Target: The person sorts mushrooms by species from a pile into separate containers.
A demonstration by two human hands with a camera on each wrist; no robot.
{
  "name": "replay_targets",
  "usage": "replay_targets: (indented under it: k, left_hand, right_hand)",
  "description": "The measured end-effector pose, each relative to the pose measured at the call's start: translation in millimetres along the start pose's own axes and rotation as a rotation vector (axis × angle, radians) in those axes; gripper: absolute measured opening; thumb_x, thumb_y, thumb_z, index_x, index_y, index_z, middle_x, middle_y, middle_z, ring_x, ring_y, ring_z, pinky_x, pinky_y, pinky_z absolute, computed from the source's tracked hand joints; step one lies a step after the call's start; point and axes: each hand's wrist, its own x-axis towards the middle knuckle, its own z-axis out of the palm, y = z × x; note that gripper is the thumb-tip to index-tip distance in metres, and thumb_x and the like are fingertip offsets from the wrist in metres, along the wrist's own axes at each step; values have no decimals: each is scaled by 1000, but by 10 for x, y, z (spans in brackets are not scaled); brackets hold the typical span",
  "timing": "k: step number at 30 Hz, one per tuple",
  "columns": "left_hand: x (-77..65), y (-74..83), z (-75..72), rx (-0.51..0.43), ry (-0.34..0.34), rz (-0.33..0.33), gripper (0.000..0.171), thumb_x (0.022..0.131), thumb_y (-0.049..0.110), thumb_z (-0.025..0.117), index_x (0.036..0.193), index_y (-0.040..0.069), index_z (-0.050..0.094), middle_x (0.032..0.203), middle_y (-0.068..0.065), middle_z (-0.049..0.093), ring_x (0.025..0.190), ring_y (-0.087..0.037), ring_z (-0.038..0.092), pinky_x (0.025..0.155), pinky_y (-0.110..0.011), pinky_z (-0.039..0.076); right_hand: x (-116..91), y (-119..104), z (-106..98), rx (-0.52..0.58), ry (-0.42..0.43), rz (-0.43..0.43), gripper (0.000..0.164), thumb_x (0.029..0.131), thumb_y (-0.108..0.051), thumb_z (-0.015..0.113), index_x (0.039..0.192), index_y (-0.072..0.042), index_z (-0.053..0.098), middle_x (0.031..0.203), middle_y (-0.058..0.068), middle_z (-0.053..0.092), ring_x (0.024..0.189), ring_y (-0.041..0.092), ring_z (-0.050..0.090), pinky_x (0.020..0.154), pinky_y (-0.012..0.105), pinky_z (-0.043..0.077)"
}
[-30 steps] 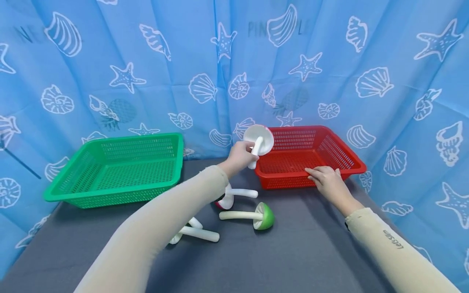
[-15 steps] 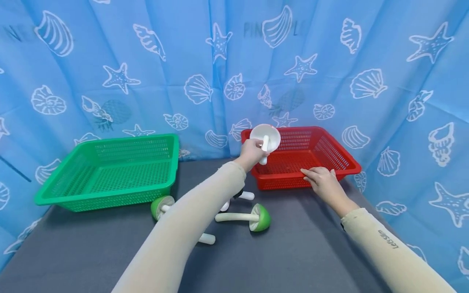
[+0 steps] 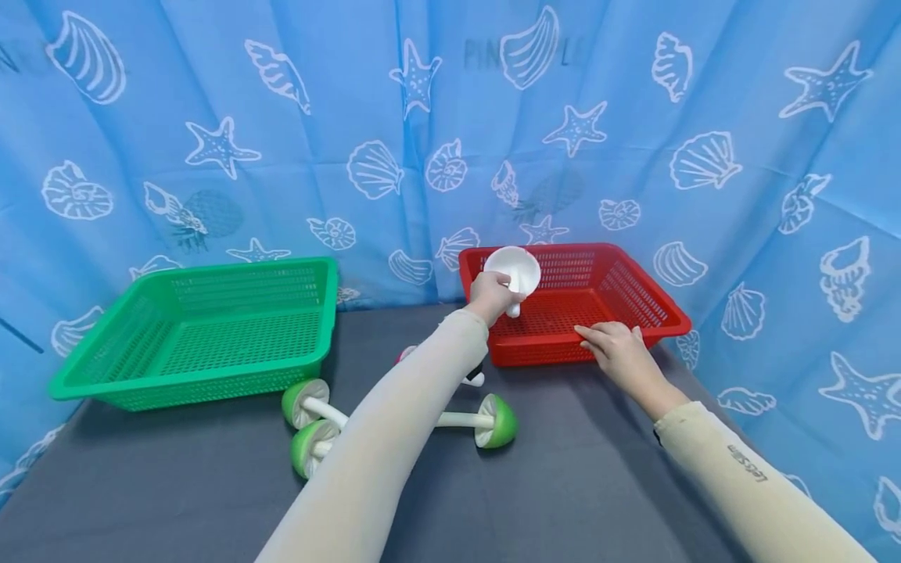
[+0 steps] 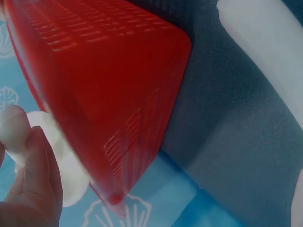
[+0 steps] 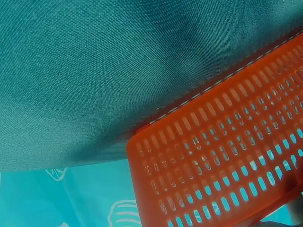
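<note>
My left hand (image 3: 493,295) pinches the stem of a toy mushroom (image 3: 517,266) over the left end of the red basket (image 3: 549,349). Its white underside faces me; the cap's outer side is hidden. In the left wrist view, the fingers (image 4: 38,170) hold the white stem close beside the basket wall. My right hand (image 3: 622,352) holds the basket's front rim. Two green-capped toy mushrooms (image 3: 303,403) lie left of my left forearm. Another green-capped mushroom (image 3: 497,422) lies to its right. A pink-edged mushroom (image 3: 404,353) is mostly hidden behind that arm.
A green basket (image 3: 190,383) stands at the left of the dark grey table (image 3: 563,485), with no mushrooms visible inside. Behind everything hangs a blue curtain (image 3: 296,156) with shell prints. The left forearm covers part of the table's middle.
My left hand has carried its mushroom rightward, from the red basket's left edge to above its inside. The right hand has stayed on the rim. The view has shifted slightly.
</note>
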Motion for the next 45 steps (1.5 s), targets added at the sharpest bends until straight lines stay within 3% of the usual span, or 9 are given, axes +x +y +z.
replay_targets:
  k: [11,19,27,30,35,45]
  left_hand:
    - [93,-68,96,-20,-56,-90,49,82,5,77,129,3,62,124,-15,59,107,-28,52,86,-35,54]
    - [92,-106,215,83,-20,-22,43,82,10,78,124,5,66,118,-12,64,103,-24,55,87,-32,53]
    - [130,-192,238,15,-22,38,34,86,3,72,119,1,66,114,-13,66,107,-25,60,89,-32,52]
    - [108,-206,189,13,-40,65,31,89,4,70,119,2,66,114,-12,66,106,-25,60,90,-33,52]
    - [3,-218,-45,-3,-50,109,27,90,4,68,117,3,66,110,-12,67,104,-25,61,87,-33,53]
    - [-273,-273,-397,-45,-99,100,27,90,8,69,117,3,66,111,-11,66,99,-24,63,81,-32,56]
  right_hand:
    - [1,-25,-1,-10,-25,23,34,86,-2,71,119,3,68,104,23,66,104,42,57,93,80,24]
    - [-10,-21,-8,-6,1,5,34,84,-1,72,117,3,69,101,22,66,101,42,58,91,80,25]
    - [-5,-31,-10,-19,-4,19,35,83,-1,73,118,3,68,101,22,66,102,41,58,92,80,25]
    - [-8,-29,-17,-24,-16,35,34,84,-2,72,118,3,68,102,22,66,103,41,57,92,79,25]
    - [15,-60,-26,-22,-20,29,35,84,-2,73,118,3,68,103,23,66,103,42,57,92,80,25]
    - [-18,-42,-21,-24,3,10,36,82,-1,74,117,3,68,101,22,66,102,42,57,90,80,26]
